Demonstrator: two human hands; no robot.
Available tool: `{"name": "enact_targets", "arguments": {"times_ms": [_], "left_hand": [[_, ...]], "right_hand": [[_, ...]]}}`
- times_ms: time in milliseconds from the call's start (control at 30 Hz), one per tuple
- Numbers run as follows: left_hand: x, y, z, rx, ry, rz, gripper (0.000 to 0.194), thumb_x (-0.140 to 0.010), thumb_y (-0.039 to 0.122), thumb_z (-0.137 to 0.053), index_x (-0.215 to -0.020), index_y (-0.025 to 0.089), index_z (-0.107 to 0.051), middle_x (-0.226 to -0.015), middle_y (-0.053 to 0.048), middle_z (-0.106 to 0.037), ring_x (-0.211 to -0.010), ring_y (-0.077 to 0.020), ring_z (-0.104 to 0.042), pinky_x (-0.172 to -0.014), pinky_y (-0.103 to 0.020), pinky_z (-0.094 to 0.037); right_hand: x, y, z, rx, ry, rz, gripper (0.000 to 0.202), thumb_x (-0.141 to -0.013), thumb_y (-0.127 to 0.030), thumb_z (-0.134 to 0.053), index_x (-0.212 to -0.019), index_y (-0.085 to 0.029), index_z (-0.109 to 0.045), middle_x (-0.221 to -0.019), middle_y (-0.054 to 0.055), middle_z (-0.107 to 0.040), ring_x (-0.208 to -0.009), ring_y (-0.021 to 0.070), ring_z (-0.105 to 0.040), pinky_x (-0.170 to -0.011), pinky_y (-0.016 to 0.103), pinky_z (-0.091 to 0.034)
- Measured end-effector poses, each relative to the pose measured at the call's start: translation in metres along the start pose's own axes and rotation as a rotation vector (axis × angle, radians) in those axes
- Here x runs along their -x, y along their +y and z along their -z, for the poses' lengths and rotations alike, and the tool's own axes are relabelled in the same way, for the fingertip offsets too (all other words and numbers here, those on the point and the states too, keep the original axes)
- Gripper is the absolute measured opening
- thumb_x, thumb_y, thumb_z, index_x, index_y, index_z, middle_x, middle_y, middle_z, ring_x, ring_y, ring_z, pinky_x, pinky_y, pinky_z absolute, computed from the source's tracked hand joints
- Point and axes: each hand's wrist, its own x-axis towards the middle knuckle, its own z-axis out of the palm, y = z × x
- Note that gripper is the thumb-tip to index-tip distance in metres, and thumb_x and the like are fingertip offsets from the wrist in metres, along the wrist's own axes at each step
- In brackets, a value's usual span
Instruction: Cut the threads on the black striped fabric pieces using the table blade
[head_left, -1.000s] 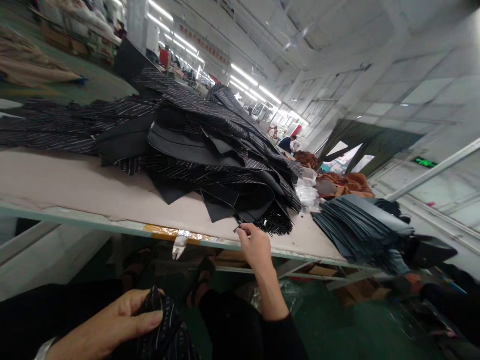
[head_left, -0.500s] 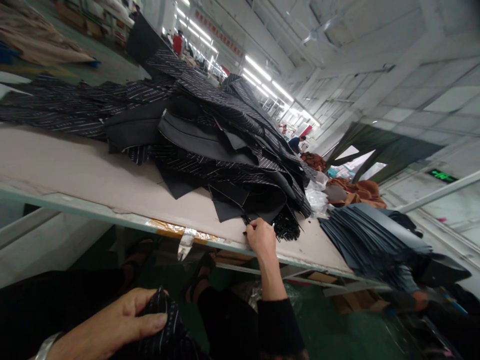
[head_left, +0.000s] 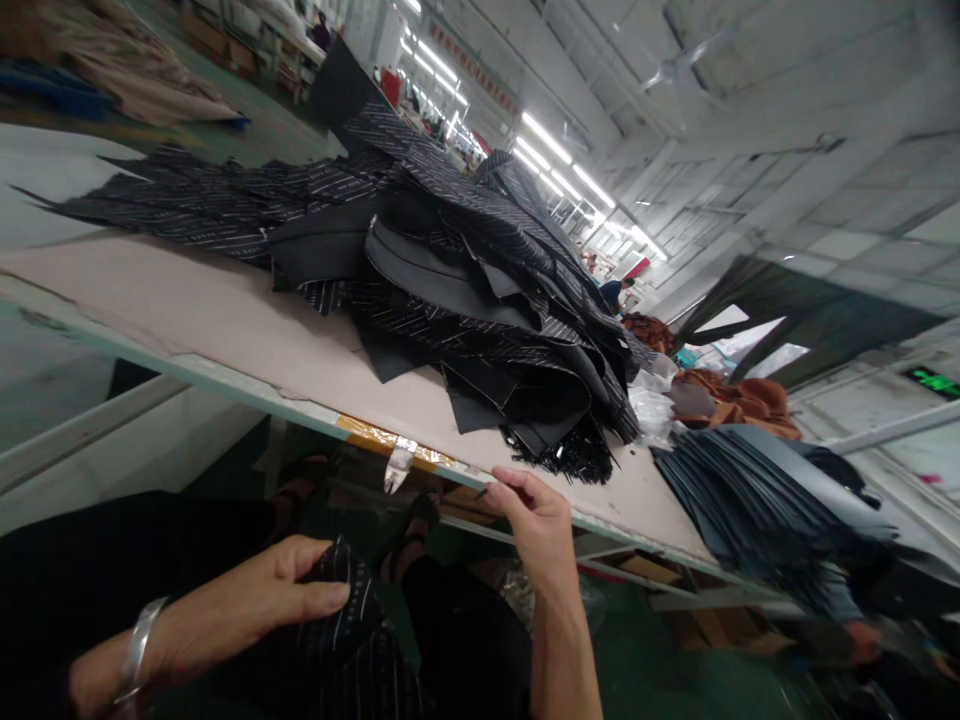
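My left hand (head_left: 281, 590) grips a piece of black striped fabric (head_left: 345, 610) between thumb and fingers, low over my lap. At the table edge, my right hand (head_left: 540, 515) is closed in a pinch on a small thin black piece (head_left: 484, 491), too small to name. Just beyond that hand lies a heap of small shiny black pieces (head_left: 581, 458). A large pile of black striped fabric pieces (head_left: 450, 275), some showing plain dark undersides, covers much of the table behind it.
The pale tabletop (head_left: 217, 315) slants across the view, with brown tape (head_left: 367, 432) and a silvery tab (head_left: 397, 465) on its edge. To the right sit a stack of dark grey panels (head_left: 750, 500), clear plastic (head_left: 651, 405) and brown fabric (head_left: 750, 400). Another person's hand (head_left: 862, 640) shows at lower right.
My right hand has drawn back from the heap of small black pieces toward the table edge, a small black piece in its fingers. My left hand still holds the striped fabric. The view has shifted slightly.
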Motion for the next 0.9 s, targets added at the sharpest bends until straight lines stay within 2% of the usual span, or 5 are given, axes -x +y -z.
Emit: {"name": "enact_targets", "arguments": {"times_ms": [100, 200, 300, 467, 900], "left_hand": [[0.003, 0.001, -0.001, 0.0, -0.023, -0.004, 0.044, -0.074, 0.059, -0.087, -0.083, 0.017, -0.079, -0.082, -0.002, -0.077, -0.073, -0.0155, -0.065, -0.071, -0.022, -0.05], [0.005, 0.001, 0.0, 0.013, -0.041, -0.023, 0.043, -0.074, 0.058, -0.087, -0.087, 0.017, -0.081, -0.085, -0.002, -0.079, -0.075, -0.0155, -0.066, -0.074, -0.022, -0.05], [0.007, 0.0, 0.003, 0.052, -0.059, -0.018, 0.042, -0.074, 0.058, -0.088, -0.086, 0.018, -0.081, -0.084, -0.002, -0.078, -0.073, -0.0141, -0.065, -0.072, -0.021, -0.05], [0.009, -0.002, 0.01, 0.087, -0.085, -0.015, 0.041, -0.077, 0.056, -0.086, -0.089, 0.018, -0.081, -0.084, -0.002, -0.077, -0.071, -0.0132, -0.063, -0.071, -0.021, -0.049], [0.018, 0.003, 0.02, 0.047, -0.129, -0.028, 0.036, -0.086, 0.053, -0.079, -0.089, 0.017, -0.077, -0.075, 0.002, -0.06, -0.066, -0.0104, -0.044, -0.062, -0.019, -0.038]], "right_hand": [[0.023, -0.007, -0.02, -0.066, -0.074, 0.004, 0.018, -0.077, -0.037, -0.078, -0.085, -0.021, -0.083, -0.073, 0.003, -0.078, -0.068, 0.0202, -0.073, -0.067, 0.031, -0.059], [0.035, -0.009, -0.039, -0.109, -0.095, 0.133, 0.002, -0.077, -0.025, -0.08, -0.077, -0.023, -0.081, -0.073, 0.0, -0.076, -0.069, 0.0164, -0.07, -0.068, 0.026, -0.055], [0.04, -0.007, -0.057, -0.126, -0.113, 0.249, 0.007, -0.078, -0.017, -0.081, -0.075, -0.023, -0.079, -0.077, -0.001, -0.076, -0.073, 0.0151, -0.07, -0.069, 0.024, -0.054], [0.043, -0.005, -0.08, -0.135, -0.152, 0.281, 0.012, -0.082, -0.012, -0.077, -0.08, -0.023, -0.08, -0.082, 0.001, -0.076, -0.078, 0.0163, -0.07, -0.07, 0.025, -0.055], [0.047, -0.003, -0.091, -0.071, -0.136, 0.326, 0.014, -0.086, -0.011, -0.074, -0.09, -0.024, -0.077, -0.084, 0.0, -0.074, -0.074, 0.0146, -0.068, -0.067, 0.023, -0.054]]}}
